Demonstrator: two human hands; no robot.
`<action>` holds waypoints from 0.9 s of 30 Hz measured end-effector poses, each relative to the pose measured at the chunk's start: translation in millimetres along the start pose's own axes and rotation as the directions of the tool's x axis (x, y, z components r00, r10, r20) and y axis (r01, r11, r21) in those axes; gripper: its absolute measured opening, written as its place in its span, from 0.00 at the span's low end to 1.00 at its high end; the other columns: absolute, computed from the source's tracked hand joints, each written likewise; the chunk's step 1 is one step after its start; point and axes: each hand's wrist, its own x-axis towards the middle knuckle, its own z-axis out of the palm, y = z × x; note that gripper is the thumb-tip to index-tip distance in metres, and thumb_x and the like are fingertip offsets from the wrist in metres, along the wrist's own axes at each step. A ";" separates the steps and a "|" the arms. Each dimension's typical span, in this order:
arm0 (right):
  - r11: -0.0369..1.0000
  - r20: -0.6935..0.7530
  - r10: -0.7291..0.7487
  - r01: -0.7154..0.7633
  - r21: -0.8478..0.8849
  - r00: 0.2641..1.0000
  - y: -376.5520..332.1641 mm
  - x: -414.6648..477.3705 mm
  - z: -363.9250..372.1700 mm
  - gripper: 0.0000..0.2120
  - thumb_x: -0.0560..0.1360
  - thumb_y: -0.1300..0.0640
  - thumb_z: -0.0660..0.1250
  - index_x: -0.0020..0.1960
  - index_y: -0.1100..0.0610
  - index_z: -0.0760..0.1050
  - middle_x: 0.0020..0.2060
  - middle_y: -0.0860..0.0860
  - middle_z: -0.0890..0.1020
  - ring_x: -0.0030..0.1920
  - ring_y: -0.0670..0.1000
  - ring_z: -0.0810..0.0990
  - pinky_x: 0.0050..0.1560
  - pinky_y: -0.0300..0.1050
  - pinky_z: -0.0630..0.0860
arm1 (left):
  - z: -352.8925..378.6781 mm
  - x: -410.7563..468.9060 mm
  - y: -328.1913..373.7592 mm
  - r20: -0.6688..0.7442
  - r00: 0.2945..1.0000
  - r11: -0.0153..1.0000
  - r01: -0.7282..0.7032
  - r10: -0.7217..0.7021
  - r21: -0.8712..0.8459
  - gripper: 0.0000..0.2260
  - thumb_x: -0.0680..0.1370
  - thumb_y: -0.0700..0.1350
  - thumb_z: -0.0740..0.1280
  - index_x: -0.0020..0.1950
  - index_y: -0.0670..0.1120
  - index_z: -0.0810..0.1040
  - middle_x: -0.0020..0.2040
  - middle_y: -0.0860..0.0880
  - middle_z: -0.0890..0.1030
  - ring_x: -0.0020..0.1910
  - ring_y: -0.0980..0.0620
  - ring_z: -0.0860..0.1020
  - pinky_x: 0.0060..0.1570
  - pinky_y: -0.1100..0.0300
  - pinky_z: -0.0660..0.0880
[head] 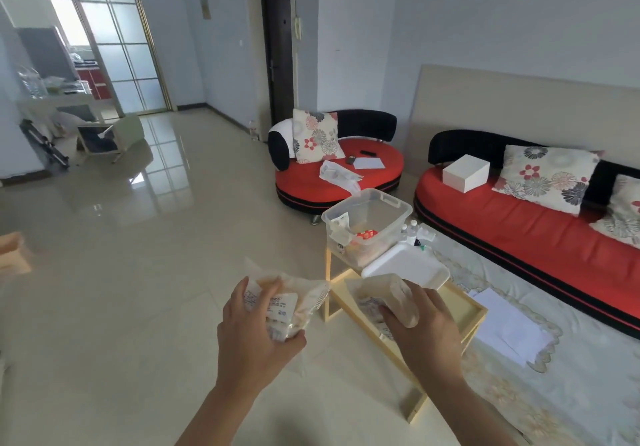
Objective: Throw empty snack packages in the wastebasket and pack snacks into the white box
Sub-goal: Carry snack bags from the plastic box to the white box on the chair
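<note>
My left hand grips a clear snack package with a white label, held above the floor left of the wooden table. My right hand holds another pale snack package over the low wooden table. At the table's far end stands a clear plastic box with red and white snack packets inside. Its white lid lies flat just in front of it. A closed white box sits on the long red sofa. No wastebasket is in view.
A round red chair with a pillow, papers and a plastic bag stands behind the table. The long red sofa runs along the right. White papers lie on the patterned rug. Small bottles stand beside the clear box. Tiled floor spreads to the left.
</note>
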 end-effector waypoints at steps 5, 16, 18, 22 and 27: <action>1.000 -0.012 0.004 -0.004 0.001 1.000 1.7 59.8 64.3 0.23 0.67 0.48 0.78 0.60 0.49 0.80 0.46 0.48 0.80 0.44 0.54 0.81 0.38 0.43 0.73 | 23.2 73.7 -29.4 0.047 0.999 0.999 -0.018 0.017 0.030 0.42 0.61 0.68 0.71 0.75 0.68 0.64 0.78 0.51 0.57 0.76 0.47 0.62 0.65 0.45 0.70; 0.998 -0.018 0.061 -0.061 0.015 0.998 4.2 226.3 178.8 0.25 0.67 0.46 0.78 0.63 0.42 0.77 0.49 0.41 0.78 0.49 0.52 0.80 0.41 0.52 0.79 | 64.7 279.3 -46.2 0.030 0.997 0.997 -0.074 0.074 -0.014 0.44 0.60 0.69 0.69 0.75 0.71 0.61 0.78 0.54 0.55 0.75 0.49 0.62 0.66 0.48 0.71; 0.997 -0.031 0.074 -0.074 -0.003 0.997 4.9 245.9 194.5 0.26 0.65 0.46 0.80 0.61 0.40 0.78 0.48 0.41 0.79 0.49 0.51 0.80 0.41 0.52 0.79 | 76.6 308.1 -48.1 0.037 0.996 0.997 -0.076 0.077 -0.022 0.44 0.59 0.69 0.70 0.75 0.72 0.60 0.78 0.54 0.55 0.75 0.49 0.62 0.66 0.48 0.71; 0.989 -0.088 0.136 -0.140 -0.038 0.987 14.9 282.6 225.1 0.30 0.58 0.55 0.85 0.57 0.41 0.80 0.46 0.41 0.79 0.45 0.54 0.82 0.36 0.52 0.79 | 104.1 363.6 -49.7 0.096 0.991 0.996 -0.088 0.091 -0.031 0.45 0.59 0.71 0.67 0.75 0.74 0.56 0.79 0.56 0.49 0.76 0.52 0.59 0.67 0.52 0.69; 0.976 -0.172 0.178 -0.196 -0.094 0.969 26.3 321.4 253.7 0.31 0.60 0.54 0.85 0.58 0.38 0.77 0.45 0.41 0.78 0.44 0.53 0.81 0.37 0.50 0.78 | 143.3 440.5 -56.5 0.187 0.963 0.980 -0.181 0.193 -0.076 0.44 0.60 0.73 0.66 0.75 0.73 0.55 0.79 0.55 0.49 0.77 0.51 0.56 0.70 0.50 0.67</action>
